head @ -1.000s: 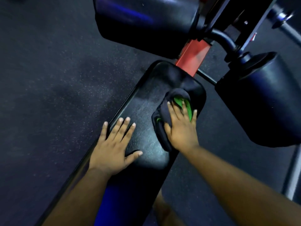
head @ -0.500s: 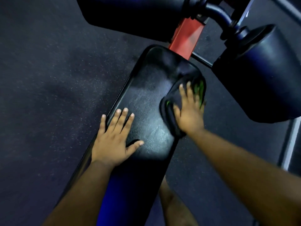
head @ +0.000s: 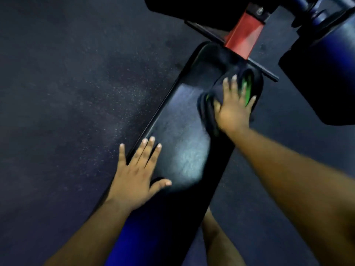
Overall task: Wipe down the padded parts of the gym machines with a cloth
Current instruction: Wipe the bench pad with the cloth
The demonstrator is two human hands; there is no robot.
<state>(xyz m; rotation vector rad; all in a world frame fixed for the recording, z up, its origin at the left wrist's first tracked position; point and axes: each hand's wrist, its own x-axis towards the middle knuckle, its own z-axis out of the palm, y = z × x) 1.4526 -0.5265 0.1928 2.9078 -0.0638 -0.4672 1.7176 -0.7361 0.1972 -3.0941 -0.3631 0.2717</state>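
You had the long black vinyl-padded bench (head: 178, 150) under both hands, its far end meeting the red steel post (head: 243, 38). Your left hand (head: 134, 177) lay flat and relaxed at the near-left edge, holding nothing. Your right hand (head: 233, 108) pressed the bunched dark cloth with green trim (head: 247, 89) at the far-right corner, fingers spread — the cloth could have slid off that edge, or your knuckles struck the post.

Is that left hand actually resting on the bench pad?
Touching. The head view shows the left hand lying flat, fingers spread, on the pad near its left edge, with no gap under the palm.
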